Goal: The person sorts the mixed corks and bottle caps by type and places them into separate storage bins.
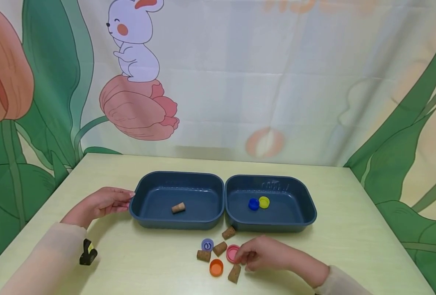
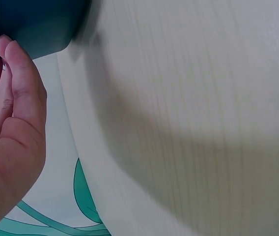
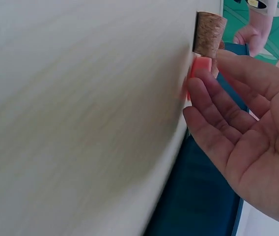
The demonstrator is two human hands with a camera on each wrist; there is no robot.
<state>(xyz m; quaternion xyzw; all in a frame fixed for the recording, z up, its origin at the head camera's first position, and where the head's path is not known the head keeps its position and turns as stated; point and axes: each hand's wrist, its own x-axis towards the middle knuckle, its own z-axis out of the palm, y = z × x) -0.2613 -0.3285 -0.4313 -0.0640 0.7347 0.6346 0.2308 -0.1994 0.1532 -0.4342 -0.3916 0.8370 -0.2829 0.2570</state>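
Note:
My left hand (image 1: 109,201) pinches the left end rim of a dark blue tray (image 1: 181,225), thumb and fingertips meeting at its edge in the left wrist view. A brown cork (image 1: 178,207) lies inside that tray. At the front, my right hand (image 1: 267,255) has curled fingers on a pink bottle cap (image 1: 231,253), gripping its right edge. In the right wrist view the pink cap (image 3: 201,65) shows at the fingertips, partly covered, with a cork (image 3: 209,34) just beyond. Around it on the table lie several corks (image 1: 234,273), an orange cap (image 1: 216,267) and a purple cap (image 1: 207,244).
A second dark blue tray (image 1: 273,227) stands against the right side of the first. In it lie a blue cap (image 1: 253,204) and a yellow cap (image 1: 264,202). Behind the pale wooden table (image 1: 159,266) hangs a printed cloth (image 1: 218,90).

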